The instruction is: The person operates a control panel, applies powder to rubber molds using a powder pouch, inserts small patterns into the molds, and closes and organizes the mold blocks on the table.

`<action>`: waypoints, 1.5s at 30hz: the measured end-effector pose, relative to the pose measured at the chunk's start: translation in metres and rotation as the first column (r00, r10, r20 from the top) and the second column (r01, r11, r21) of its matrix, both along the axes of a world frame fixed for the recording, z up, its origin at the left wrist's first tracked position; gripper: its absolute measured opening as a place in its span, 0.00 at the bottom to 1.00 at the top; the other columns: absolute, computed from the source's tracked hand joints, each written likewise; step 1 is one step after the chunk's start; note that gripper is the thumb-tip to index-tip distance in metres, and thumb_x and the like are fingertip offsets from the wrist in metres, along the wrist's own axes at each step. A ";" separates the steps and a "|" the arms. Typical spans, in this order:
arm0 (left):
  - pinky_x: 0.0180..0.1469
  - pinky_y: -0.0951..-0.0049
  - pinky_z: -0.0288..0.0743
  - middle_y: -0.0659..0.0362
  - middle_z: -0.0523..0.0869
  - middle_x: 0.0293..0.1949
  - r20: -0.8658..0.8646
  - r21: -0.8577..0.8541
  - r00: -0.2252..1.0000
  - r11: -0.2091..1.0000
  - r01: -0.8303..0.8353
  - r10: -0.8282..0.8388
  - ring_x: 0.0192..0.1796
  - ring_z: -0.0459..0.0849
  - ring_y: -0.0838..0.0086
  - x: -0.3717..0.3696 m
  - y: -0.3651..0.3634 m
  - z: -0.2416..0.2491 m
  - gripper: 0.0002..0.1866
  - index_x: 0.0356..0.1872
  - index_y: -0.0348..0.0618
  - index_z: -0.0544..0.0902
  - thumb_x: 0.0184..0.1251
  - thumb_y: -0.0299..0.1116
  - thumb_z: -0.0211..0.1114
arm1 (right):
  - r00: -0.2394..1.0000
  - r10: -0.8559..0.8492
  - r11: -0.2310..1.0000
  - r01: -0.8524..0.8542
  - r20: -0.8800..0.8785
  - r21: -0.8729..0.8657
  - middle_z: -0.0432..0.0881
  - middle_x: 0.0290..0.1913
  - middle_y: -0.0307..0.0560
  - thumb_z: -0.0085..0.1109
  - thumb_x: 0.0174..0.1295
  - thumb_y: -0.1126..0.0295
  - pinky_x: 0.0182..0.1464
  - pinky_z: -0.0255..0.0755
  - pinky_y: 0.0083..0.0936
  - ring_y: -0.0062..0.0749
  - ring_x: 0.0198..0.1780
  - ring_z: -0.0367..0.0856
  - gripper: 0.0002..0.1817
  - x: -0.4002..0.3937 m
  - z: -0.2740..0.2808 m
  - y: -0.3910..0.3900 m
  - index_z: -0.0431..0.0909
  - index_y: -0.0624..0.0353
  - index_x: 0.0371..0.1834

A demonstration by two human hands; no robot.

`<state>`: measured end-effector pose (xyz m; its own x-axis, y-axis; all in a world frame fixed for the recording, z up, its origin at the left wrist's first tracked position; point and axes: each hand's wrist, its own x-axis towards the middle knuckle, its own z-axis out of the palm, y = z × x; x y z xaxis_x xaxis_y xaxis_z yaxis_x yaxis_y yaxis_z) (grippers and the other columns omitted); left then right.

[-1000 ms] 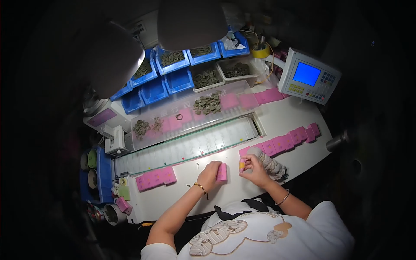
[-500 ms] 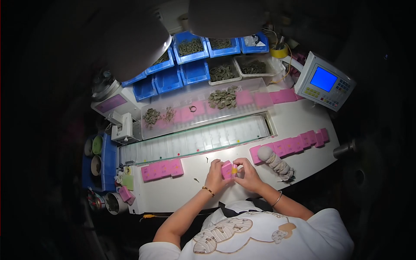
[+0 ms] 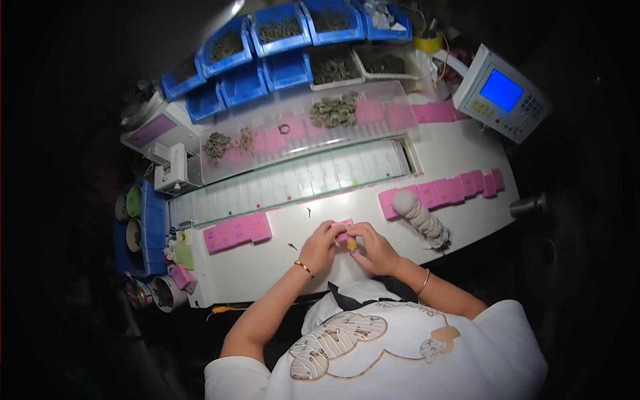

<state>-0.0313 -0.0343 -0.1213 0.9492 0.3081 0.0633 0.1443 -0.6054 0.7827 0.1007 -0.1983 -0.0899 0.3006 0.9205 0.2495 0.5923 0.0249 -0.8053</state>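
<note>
At the front middle of the white table, my left hand (image 3: 321, 247) grips a small pink box (image 3: 343, 230) from its left side. My right hand (image 3: 375, 249) closes on the box from the other side, its fingers bent over the top. A small yellow piece (image 3: 352, 245) shows between the fingers of my right hand, below the box. Whether it is attached to the box, I cannot tell. Two small dark bits lie on the table to the left of my hands.
Pink boxes (image 3: 237, 232) stand in a row at the left, more (image 3: 437, 193) at the right beside a wrapped grey bundle (image 3: 421, 220). Behind are a glass-edged slotted strip (image 3: 287, 183), a clear tray (image 3: 293, 130) with green pieces, blue bins (image 3: 287, 70) and a control panel (image 3: 500, 93).
The whole view has shifted, with the table scene higher and further left. The pink box has turned between my hands, and the yellow piece now sits lower.
</note>
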 end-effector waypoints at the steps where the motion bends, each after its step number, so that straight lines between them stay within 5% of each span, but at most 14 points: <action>1: 0.53 0.61 0.79 0.51 0.79 0.53 -0.014 -0.015 1.000 1.000 0.008 -0.008 0.51 0.82 0.53 -0.001 0.002 0.002 0.26 0.57 0.50 0.78 0.54 0.21 0.65 | 0.999 0.028 1.000 -0.029 0.038 0.011 0.72 0.56 0.57 0.65 0.50 0.80 0.55 0.77 0.36 0.52 0.56 0.77 0.30 0.000 -0.003 -0.003 0.66 0.61 0.58; 3: 0.54 0.63 0.79 0.51 0.81 0.53 0.068 -0.120 0.998 0.993 0.023 -0.014 0.51 0.83 0.55 0.003 0.007 0.005 0.25 0.58 0.47 0.77 0.56 0.24 0.65 | 0.993 0.045 0.998 -0.051 0.113 0.045 0.73 0.57 0.55 0.64 0.50 0.80 0.52 0.78 0.36 0.51 0.55 0.78 0.29 0.001 -0.004 -0.007 0.66 0.60 0.57; 6: 0.55 0.64 0.78 0.51 0.82 0.53 -0.041 -0.308 0.999 0.951 -0.039 0.028 0.52 0.83 0.58 0.004 0.010 0.007 0.25 0.59 0.44 0.77 0.58 0.29 0.66 | 0.985 0.064 0.997 -0.069 0.157 0.025 0.75 0.56 0.53 0.64 0.50 0.80 0.49 0.79 0.34 0.49 0.53 0.80 0.27 0.000 -0.013 -0.020 0.67 0.60 0.55; 11: 0.59 0.64 0.75 0.51 0.82 0.55 -0.014 -0.157 1.000 0.987 0.022 -0.025 0.56 0.82 0.59 0.005 0.000 0.013 0.31 0.64 0.45 0.72 0.59 0.37 0.73 | 0.986 0.094 0.995 -0.090 0.139 -0.032 0.75 0.55 0.53 0.65 0.50 0.79 0.49 0.79 0.33 0.49 0.52 0.81 0.25 -0.004 -0.021 -0.035 0.69 0.60 0.52; 16: 0.58 0.60 0.74 0.52 0.81 0.53 0.080 -0.010 0.994 0.997 -0.080 0.080 0.54 0.79 0.55 0.006 -0.012 -0.005 0.38 0.63 0.45 0.70 0.49 0.36 0.78 | 1.000 0.007 0.999 -0.007 0.000 -0.033 0.74 0.53 0.54 0.71 0.46 0.80 0.53 0.77 0.30 0.45 0.53 0.78 0.30 -0.006 -0.012 -0.023 0.69 0.62 0.54; 18: 0.57 0.59 0.73 0.52 0.81 0.52 0.116 0.014 0.985 0.991 -0.132 0.130 0.53 0.79 0.55 0.007 -0.020 -0.011 0.39 0.63 0.44 0.69 0.48 0.36 0.78 | 0.902 -0.359 0.932 0.362 -0.240 -0.033 0.72 0.52 0.51 0.74 0.44 0.79 0.51 0.76 0.29 0.40 0.51 0.77 0.31 -0.011 -0.014 -0.008 0.69 0.62 0.53; 22: 0.54 0.58 0.73 0.52 0.79 0.51 0.208 0.081 0.939 0.952 -0.295 0.273 0.52 0.78 0.56 0.013 -0.037 -0.019 0.39 0.61 0.46 0.69 0.45 0.35 0.78 | 0.859 -0.500 0.864 0.486 -0.115 -0.129 0.71 0.50 0.50 0.75 0.41 0.75 0.48 0.74 0.30 0.38 0.49 0.75 0.33 -0.012 -0.033 0.020 0.69 0.62 0.53; 26: 0.53 0.58 0.72 0.53 0.79 0.50 0.183 0.105 0.927 0.931 -0.349 0.326 0.52 0.78 0.56 0.013 -0.044 -0.021 0.38 0.60 0.47 0.68 0.45 0.33 0.77 | 0.870 -0.489 0.867 0.492 0.060 -0.075 0.72 0.49 0.53 0.73 0.41 0.69 0.55 0.68 0.41 0.51 0.51 0.73 0.31 -0.019 -0.045 0.035 0.70 0.61 0.49; 35: 0.53 0.55 0.68 0.51 0.75 0.51 0.148 0.150 0.915 0.906 -0.395 0.374 0.54 0.76 0.52 0.009 -0.056 -0.028 0.29 0.58 0.54 0.69 0.53 0.28 0.67 | 0.819 -0.568 0.820 0.571 0.087 -0.021 0.72 0.48 0.54 0.73 0.42 0.69 0.54 0.66 0.44 0.52 0.52 0.71 0.28 -0.036 -0.056 0.025 0.70 0.60 0.48; 40: 0.52 0.53 0.67 0.49 0.74 0.53 0.168 0.327 0.954 0.898 -0.292 0.249 0.54 0.74 0.52 0.005 -0.057 -0.025 0.27 0.55 0.56 0.71 0.52 0.31 0.69 | 0.783 -0.617 0.780 0.622 0.085 -0.067 0.71 0.48 0.56 0.71 0.45 0.69 0.55 0.66 0.45 0.55 0.52 0.71 0.28 -0.042 -0.065 0.026 0.70 0.61 0.49; 45: 0.56 0.51 0.66 0.50 0.74 0.54 0.158 0.333 0.983 0.932 -0.142 0.093 0.56 0.74 0.52 0.003 -0.053 -0.003 0.27 0.54 0.58 0.73 0.50 0.30 0.69 | 0.759 -0.645 0.752 0.651 0.084 -0.109 0.70 0.49 0.59 0.69 0.47 0.69 0.58 0.65 0.46 0.58 0.53 0.70 0.27 -0.042 -0.085 0.021 0.69 0.62 0.51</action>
<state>-0.0282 -0.0876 -0.1247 0.8821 0.3532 0.3117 0.1362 -0.8247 0.5489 0.0588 -0.1774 -0.1745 0.8289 0.5321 0.1724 0.4604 -0.4740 -0.7505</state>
